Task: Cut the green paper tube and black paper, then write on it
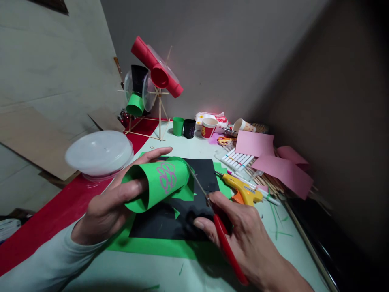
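My left hand (114, 198) grips a green paper cup (164, 178) that lies on its side in the air, thumb inside its open end and other fingers behind it. A pink scribbled drawing marks the cup's side. My right hand (243, 231) is closed around red-handled scissors (225, 243), their blades reaching to the cup's far end, at its green paper edge. Whether the blades are cutting paper I cannot tell. Below lie a black paper sheet (158, 225) and a larger green sheet (152, 246), with small green scraps (176, 212) on the black one.
A yellow glue gun (243, 188) lies right of the black sheet, near markers (237, 159) and pink paper (282, 172). Round plastic lids (99, 152) sit at left. Behind stands a stick frame (160, 113) bearing red, black and green cups. Several cups (208, 129) line the back.
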Available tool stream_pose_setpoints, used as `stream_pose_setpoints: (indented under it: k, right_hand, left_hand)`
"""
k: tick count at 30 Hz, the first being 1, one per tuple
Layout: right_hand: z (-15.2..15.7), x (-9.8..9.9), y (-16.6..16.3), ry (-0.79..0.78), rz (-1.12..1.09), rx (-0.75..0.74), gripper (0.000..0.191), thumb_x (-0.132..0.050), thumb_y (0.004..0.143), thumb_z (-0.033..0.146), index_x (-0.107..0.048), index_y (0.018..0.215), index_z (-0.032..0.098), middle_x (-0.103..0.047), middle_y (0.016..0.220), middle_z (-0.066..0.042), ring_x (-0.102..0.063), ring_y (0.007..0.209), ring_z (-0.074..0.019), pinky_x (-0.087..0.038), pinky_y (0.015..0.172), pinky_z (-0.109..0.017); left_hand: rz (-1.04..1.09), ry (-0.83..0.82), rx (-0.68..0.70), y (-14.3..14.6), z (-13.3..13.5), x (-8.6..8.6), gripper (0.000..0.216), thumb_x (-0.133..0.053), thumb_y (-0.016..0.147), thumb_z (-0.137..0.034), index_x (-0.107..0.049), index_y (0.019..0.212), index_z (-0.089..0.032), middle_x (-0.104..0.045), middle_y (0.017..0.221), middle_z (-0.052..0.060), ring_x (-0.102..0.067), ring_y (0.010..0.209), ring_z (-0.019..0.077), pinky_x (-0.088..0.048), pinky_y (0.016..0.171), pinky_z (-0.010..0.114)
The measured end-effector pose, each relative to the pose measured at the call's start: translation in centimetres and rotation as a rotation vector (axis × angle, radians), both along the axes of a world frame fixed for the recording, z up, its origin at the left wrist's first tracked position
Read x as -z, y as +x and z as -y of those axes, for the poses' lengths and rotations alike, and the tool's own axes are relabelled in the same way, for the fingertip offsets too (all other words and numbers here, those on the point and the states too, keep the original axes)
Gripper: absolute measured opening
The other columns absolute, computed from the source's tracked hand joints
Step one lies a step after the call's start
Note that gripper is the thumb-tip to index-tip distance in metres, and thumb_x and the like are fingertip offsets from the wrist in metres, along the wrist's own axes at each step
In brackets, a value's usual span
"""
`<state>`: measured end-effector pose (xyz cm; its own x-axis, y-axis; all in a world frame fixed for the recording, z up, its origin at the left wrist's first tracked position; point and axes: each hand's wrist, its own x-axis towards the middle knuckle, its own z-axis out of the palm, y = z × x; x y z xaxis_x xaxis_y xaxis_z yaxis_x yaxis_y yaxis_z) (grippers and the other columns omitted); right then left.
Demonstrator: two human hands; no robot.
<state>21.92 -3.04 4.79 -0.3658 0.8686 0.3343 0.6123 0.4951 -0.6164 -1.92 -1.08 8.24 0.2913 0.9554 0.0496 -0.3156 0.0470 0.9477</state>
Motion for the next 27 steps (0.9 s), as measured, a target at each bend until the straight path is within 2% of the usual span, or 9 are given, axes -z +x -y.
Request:
stream_pose_setpoints:
  k: [6,9,13,15,20,23,27]
  right_hand:
    - [-0.1,-0.2,0.0,0.009,0.010,0.019,0.037,-0.063,0.093,0.051,-0.045,0.078,0.023,-0.035,0.056,0.010,-0.032,0.048,-0.0089,-0.029,0.046,-0.019]
    - [-0.1,-0.1,0.0,0.009,0.007,0.024,0.039,-0.063,0.091,0.055,-0.044,0.078,0.023,-0.036,0.056,0.010,-0.033,0.048,-0.0089,-0.029,0.046,-0.019]
    - [-0.2,-0.1,0.1,0.002,0.014,0.030,0.039,-0.062,0.092,0.054,-0.043,0.077,0.023,-0.036,0.056,0.010,-0.033,0.048,-0.0088,-0.028,0.046,-0.019]
    - [-0.1,-0.1,0.1,0.006,0.014,0.027,0.037,-0.061,0.094,0.051,-0.043,0.077,0.024,-0.036,0.056,0.010,-0.033,0.048,-0.0086,-0.029,0.047,-0.018]
    - [0.0,-0.1,0.3,-0.011,0.009,0.002,0.033,-0.058,0.096,0.044,-0.041,0.076,0.024,-0.033,0.056,0.010,-0.027,0.048,-0.0086,-0.029,0.046,-0.017]
    - [0.1,-0.2,0.4,-0.018,0.018,0.000,0.032,-0.058,0.096,0.042,-0.042,0.076,0.024,-0.033,0.057,0.010,-0.023,0.050,-0.0094,-0.029,0.046,-0.017]
    - [0.1,-0.5,0.5,-0.020,0.016,-0.019,0.029,-0.057,0.097,0.039,-0.043,0.076,0.024,-0.031,0.056,0.010,-0.020,0.051,-0.0105,-0.027,0.044,-0.017]
  left_hand:
    - [-0.103,0.106,-0.022,-0.4,-0.4,1.2,0.075,-0.060,0.070,-0.047,-0.052,0.144,-0.033,-0.065,0.133,-0.001,-0.038,0.144,0.0362,-0.038,0.114,0.040]
    - [-0.254,0.155,-0.069,-0.6,-0.6,1.5,0.072,-0.057,0.072,-0.046,-0.052,0.143,-0.035,-0.060,0.141,-0.003,-0.039,0.142,0.0369,-0.033,0.116,0.041]
    - [-0.264,0.183,-0.104,-0.5,-0.6,1.2,0.073,-0.052,0.072,-0.045,-0.052,0.143,-0.033,-0.059,0.142,-0.002,-0.036,0.142,0.0398,-0.029,0.117,0.045]
    - [-0.278,0.179,-0.102,-0.4,-0.5,0.9,0.071,-0.052,0.073,-0.043,-0.052,0.144,-0.032,-0.058,0.143,0.000,-0.037,0.141,0.0419,-0.029,0.115,0.049]
    - [-0.289,0.158,-0.094,-0.4,-0.5,0.2,0.068,-0.052,0.075,-0.042,-0.053,0.143,-0.033,-0.057,0.145,-0.002,-0.036,0.141,0.0412,-0.033,0.112,0.046]
    - [-0.287,0.157,-0.096,-0.5,-0.6,0.0,0.068,-0.055,0.073,-0.043,-0.055,0.141,-0.034,-0.061,0.138,-0.002,-0.039,0.139,0.0398,-0.034,0.112,0.044]
    - [-0.265,0.156,-0.033,-0.9,-0.9,-0.1,0.068,-0.054,0.076,-0.043,-0.052,0.143,-0.035,-0.067,0.125,0.000,-0.048,0.131,0.0365,-0.044,0.101,0.040]
